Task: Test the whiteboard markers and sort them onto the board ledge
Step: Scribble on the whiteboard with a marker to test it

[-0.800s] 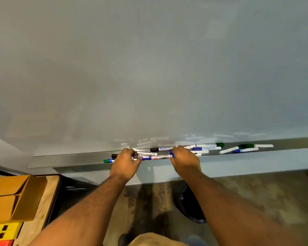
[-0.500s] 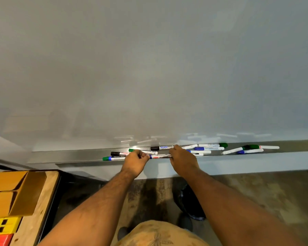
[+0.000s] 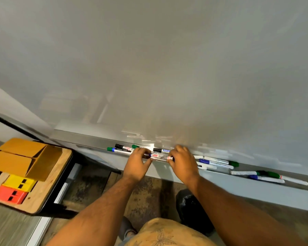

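We face a wide, pale grey whiteboard (image 3: 149,68) that fills most of the view, its surface bare of marks where we can see it. Along its lower edge runs a long metal ledge (image 3: 89,141), sloping down to the right in this wide-angle view. To the left stands a wooden desk with a dark frame (image 3: 48,185), and on it we see an open brown cardboard box (image 3: 25,158), with a yellow block (image 3: 19,183) and a red-orange block (image 3: 9,194) just beside it. Our left hand (image 3: 137,166) and right hand (image 3: 183,166) meet over the ledge and together grasp one white whiteboard marker with a red label (image 3: 160,157), held level, the left fingers pinching its left end and the right fingers curled round its right end. Behind it on the ledge lies a black-capped marker with a blue label (image 3: 161,150). Left of our hands lie a black-capped marker (image 3: 123,147) and a green-and-blue-tipped white marker (image 3: 118,150). To the right rest a green-capped marker (image 3: 220,161) and a blue-capped marker (image 3: 213,163), and farther right a cluster of three white markers (image 3: 267,175) lies crossed.
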A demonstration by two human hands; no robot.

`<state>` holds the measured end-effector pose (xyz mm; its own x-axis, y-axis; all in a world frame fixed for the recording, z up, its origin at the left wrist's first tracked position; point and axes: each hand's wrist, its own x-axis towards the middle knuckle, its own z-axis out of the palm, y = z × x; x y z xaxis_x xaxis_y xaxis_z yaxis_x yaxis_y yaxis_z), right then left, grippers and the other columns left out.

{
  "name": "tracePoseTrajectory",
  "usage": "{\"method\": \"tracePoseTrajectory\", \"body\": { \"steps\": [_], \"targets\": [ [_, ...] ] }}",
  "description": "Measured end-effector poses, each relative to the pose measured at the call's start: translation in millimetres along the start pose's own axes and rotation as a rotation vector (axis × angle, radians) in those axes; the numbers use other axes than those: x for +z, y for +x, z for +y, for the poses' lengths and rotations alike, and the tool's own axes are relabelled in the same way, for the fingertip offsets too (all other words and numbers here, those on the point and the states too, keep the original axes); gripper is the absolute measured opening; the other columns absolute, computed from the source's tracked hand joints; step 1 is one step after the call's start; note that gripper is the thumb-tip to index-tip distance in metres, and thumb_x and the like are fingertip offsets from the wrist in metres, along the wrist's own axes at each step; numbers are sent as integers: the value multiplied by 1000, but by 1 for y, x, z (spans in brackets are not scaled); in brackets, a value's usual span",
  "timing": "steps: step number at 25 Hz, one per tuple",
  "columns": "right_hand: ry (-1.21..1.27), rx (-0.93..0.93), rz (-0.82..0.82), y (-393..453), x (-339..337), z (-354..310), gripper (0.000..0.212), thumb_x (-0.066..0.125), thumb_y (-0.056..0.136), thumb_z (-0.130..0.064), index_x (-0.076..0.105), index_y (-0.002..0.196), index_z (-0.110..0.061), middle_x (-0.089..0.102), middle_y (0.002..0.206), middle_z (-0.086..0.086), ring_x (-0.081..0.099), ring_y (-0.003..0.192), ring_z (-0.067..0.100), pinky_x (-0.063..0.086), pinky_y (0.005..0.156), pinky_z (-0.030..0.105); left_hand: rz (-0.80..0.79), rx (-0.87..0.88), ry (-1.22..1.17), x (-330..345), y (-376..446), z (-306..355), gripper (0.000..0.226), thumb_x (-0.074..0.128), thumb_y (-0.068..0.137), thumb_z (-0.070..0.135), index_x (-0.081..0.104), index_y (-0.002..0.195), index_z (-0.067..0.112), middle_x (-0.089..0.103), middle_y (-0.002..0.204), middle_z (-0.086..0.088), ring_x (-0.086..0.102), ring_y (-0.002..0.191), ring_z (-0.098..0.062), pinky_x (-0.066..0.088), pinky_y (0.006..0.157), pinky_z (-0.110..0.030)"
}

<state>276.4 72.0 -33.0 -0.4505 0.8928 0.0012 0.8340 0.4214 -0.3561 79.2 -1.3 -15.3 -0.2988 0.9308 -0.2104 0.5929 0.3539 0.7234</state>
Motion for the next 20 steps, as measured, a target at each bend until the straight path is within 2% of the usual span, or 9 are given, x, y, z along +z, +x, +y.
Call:
{"method": "tracePoseTrajectory", "body": {
  "steps": [3, 4, 7, 9, 12, 16, 18, 20],
  "targets": [
    [361, 98, 21, -7, -14, -1, 14, 75, 99, -32, 76, 106, -20, 68, 84, -5, 62, 78, 17, 50, 67, 32, 83, 165, 148, -2, -6, 7, 32, 70, 99, 36, 66, 130, 31, 55, 131, 11, 48, 123, -7, 44, 103, -24],
    [520, 125, 5, -7, -20, -3, 10, 76, 98, -29, 77, 103, -20, 68, 78, -6, 64, 72, 16, 52, 64, 32, 103, 186, 162, -2, -8, 12, 32, 67, 101, 38, 67, 132, 31, 56, 132, 12, 46, 124, -6, 41, 103, -22],
    [909, 225, -6, -3, -46, -16, 4, 73, 101, -17, 77, 100, -19, 76, 81, -2, 74, 76, 15, 62, 69, 29, 148, 237, 199, -11, -10, 25, 30, 61, 104, 41, 68, 130, 29, 64, 125, 10, 52, 117, -7, 48, 100, -26],
    [1062, 272, 12, 2, -62, -30, 9, 68, 103, -13, 76, 100, -15, 79, 85, 1, 72, 72, 5, 58, 63, 21, 118, 256, 185, -23, -9, 30, 30, 57, 106, 41, 67, 129, 26, 68, 119, 7, 58, 110, -10, 52, 94, -30],
    [1272, 316, -22, 8, -82, -54, 13, 64, 106, -16, 70, 100, -6, 74, 79, 6, 61, 61, 10, 49, 53, 24, 75, 305, 162, -38, -9, 38, 27, 50, 109, 39, 64, 126, 23, 65, 109, 4, 60, 96, -12, 51, 85, -33],
    [1328, 279, -144, 16, -90, -96, 19, 63, 106, -23, 58, 90, -14, 56, 65, 6, 43, 49, 13, 31, 43, 24, 77, 424, 175, -66, -11, 45, 28, 44, 111, 44, 63, 121, 26, 68, 106, 4, 61, 94, -12, 51, 81, -34],
    [1310, 260, -132, 23, -96, -118, 24, 59, 107, -26, 62, 86, -16, 54, 63, 5, 39, 49, 14, 27, 42, 24, 90, 457, 203, -89, -10, 48, 35, 39, 109, 53, 62, 122, 31, 71, 105, 6, 65, 93, -15, 53, 79, -36],
    [1309, 221, -98, 30, -107, -143, 24, 57, 108, -25, 67, 89, -13, 56, 62, 5, 40, 50, 14, 27, 43, 24, 153, 492, 301, -123, -7, 46, 43, 32, 106, 64, 59, 127, 36, 73, 99, 5, 68, 87, -20, 53, 71, -36]
  ]
}}
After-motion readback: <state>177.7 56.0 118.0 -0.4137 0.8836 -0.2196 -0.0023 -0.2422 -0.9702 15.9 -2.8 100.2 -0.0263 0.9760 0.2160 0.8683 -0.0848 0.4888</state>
